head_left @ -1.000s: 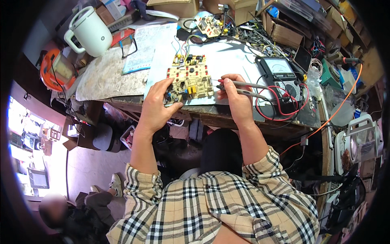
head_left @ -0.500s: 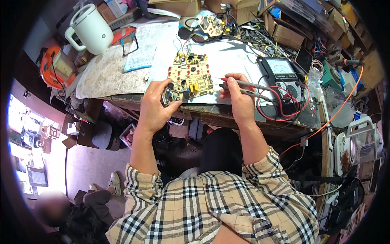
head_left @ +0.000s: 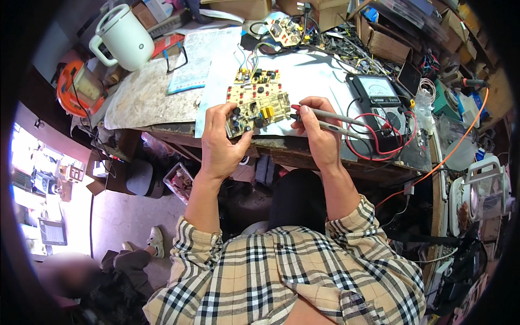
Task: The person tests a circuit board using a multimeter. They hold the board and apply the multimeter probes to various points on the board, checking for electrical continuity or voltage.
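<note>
My left hand [head_left: 223,142] grips the near left end of a tan circuit board [head_left: 279,104], thumb in front and fingers behind. Yellow and black components stand on this board, which is tilted up over the bench. Just beyond it lies a second circuit board [head_left: 257,89] with red and black parts and thin wires. In my right hand [head_left: 320,130] are two test probes [head_left: 338,116], held side by side. Their tips sit close to the board's right edge; whether they touch it I cannot tell. Red and black leads run from them to an analog multimeter [head_left: 372,86] at the right.
A white mug [head_left: 124,40], an orange container [head_left: 76,81] and a printed sheet [head_left: 189,70] occupy the left of the bench. Another board [head_left: 284,31] and a heap of loose parts [head_left: 352,51] lie at the back. An orange cable [head_left: 460,141] crosses the right. Someone sits at lower left.
My left hand has shifted right along with the board it holds, and the board's angle differs slightly. The probes stay near the board's right edge. The whole view has moved a little.
</note>
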A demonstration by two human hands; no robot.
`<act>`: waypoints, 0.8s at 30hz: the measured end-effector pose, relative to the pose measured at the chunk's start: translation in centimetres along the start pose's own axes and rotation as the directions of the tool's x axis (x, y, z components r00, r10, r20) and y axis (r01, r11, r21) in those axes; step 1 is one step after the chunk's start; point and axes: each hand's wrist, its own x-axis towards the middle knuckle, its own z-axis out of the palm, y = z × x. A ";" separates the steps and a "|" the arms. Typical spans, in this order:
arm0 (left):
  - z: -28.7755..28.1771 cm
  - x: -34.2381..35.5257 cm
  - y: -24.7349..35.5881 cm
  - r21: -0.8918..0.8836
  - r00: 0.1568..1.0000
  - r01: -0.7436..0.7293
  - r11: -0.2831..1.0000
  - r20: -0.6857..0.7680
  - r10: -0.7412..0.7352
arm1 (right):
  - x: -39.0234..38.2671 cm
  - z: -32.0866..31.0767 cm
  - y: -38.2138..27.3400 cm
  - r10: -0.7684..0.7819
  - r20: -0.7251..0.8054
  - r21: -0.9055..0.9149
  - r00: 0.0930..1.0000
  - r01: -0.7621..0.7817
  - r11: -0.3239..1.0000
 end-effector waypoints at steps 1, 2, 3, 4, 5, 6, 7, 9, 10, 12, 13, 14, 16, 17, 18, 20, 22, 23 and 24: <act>-0.1 0.0 0.0 0.010 1.000 0.009 1.000 0.026 -0.009 | 0.0 0.0 0.0 0.005 0.008 0.000 1.000 -0.005 1.000; -0.2 -0.1 -0.1 0.011 1.000 0.012 1.000 0.025 -0.012 | 0.0 0.1 -0.1 0.009 0.016 0.000 1.000 -0.009 1.000; -0.1 -0.1 -0.1 0.008 1.000 0.013 1.000 0.026 -0.013 | -0.1 0.1 -0.2 0.013 0.020 -0.003 1.000 -0.012 1.000; -0.1 -0.1 -0.1 0.005 1.000 0.014 1.000 0.027 -0.015 | -0.1 0.2 -0.3 0.012 0.025 -0.002 1.000 -0.012 1.000; -0.1 -0.1 -0.1 -0.007 0.999 0.026 1.000 0.022 -0.026 | -0.1 0.3 -0.5 0.011 0.030 -0.001 0.999 -0.011 1.000; -0.2 -0.1 0.0 -0.020 0.999 0.038 0.999 0.016 -0.038 | -0.1 0.3 -0.6 0.010 0.035 0.000 0.999 -0.010 1.000; -0.2 -0.2 0.0 -0.033 0.999 0.050 0.998 0.012 -0.050 | -0.1 0.3 -0.5 0.004 0.035 -0.003 0.999 -0.004 1.000; -0.1 -0.2 -0.2 -0.023 0.997 0.074 0.997 0.020 -0.074 | -0.1 0.3 -0.4 -0.009 0.036 -0.008 0.999 0.010 1.000; -0.1 -0.2 -0.2 -0.018 0.996 0.086 0.996 0.024 -0.086 | -0.1 0.2 -0.3 -0.011 0.040 0.008 0.999 0.010 1.000; -0.1 -0.2 -0.1 -0.014 0.996 0.087 0.996 0.027 -0.087 | -0.1 0.1 -0.1 -0.013 0.048 0.041 0.999 0.011 0.999; -0.1 -0.3 -0.1 -0.011 0.996 0.088 0.996 0.028 -0.088 | -0.1 0.0 -0.1 -0.010 0.055 0.043 0.998 0.008 0.999; 0.0 -0.3 0.0 -0.014 0.995 0.092 0.996 0.029 -0.092 | -0.1 0.0 -0.1 -0.007 0.061 0.045 0.998 0.005 0.999; 0.0 -0.3 0.0 -0.019 0.994 0.101 0.995 0.032 -0.100 | -0.1 0.1 -0.1 -0.003 0.069 0.050 0.998 0.000 0.999; 0.0 -0.3 -0.1 -0.020 0.994 0.106 0.994 0.032 -0.105 | -0.1 0.1 -0.1 -0.002 0.070 0.053 0.998 -0.002 0.999; 0.0 -0.3 -0.1 -0.022 0.993 0.111 0.994 0.033 -0.110 | -0.2 0.1 -0.1 0.000 0.070 0.056 0.998 -0.004 0.998; -0.2 -0.3 -0.2 -0.012 0.992 0.115 0.993 0.049 -0.114 | -0.1 0.1 -0.1 0.012 0.064 0.071 0.998 -0.016 0.997; -0.4 -0.2 -0.2 0.011 0.990 0.112 0.994 0.081 -0.113 | 0.0 0.1 0.0 0.016 0.059 0.076 0.998 -0.021 0.997; -0.5 -0.1 -0.1 0.028 0.992 0.089 0.996 0.085 -0.091 | 0.0 0.1 0.0 0.015 0.058 0.072 0.998 -0.019 0.997; -0.6 -0.1 0.0 0.046 0.994 0.066 0.997 0.089 -0.069 | 0.0 0.2 0.0 0.013 0.058 0.070 0.998 -0.017 0.997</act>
